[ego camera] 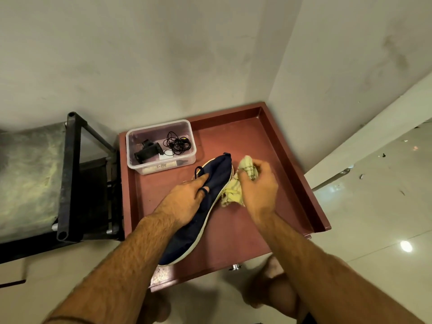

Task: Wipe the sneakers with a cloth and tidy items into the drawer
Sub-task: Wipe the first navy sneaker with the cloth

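A dark blue sneaker (205, 206) with a pale sole edge lies across the open red-brown drawer (289, 160), toe toward me. My left hand (187, 199) grips its upper near the laces. My right hand (259, 190) holds a crumpled yellow cloth (233, 192) against the sneaker's right side, near the heel. Part of the cloth bunches out above my fingers.
A clear plastic box (161, 146) with black cables and a dark gadget sits in the drawer's far left corner. A black-framed rack (70, 178) with a greenish fabric shelf stands to the left. Walls meet behind the drawer. Glossy tiled floor (374, 206) lies to the right.
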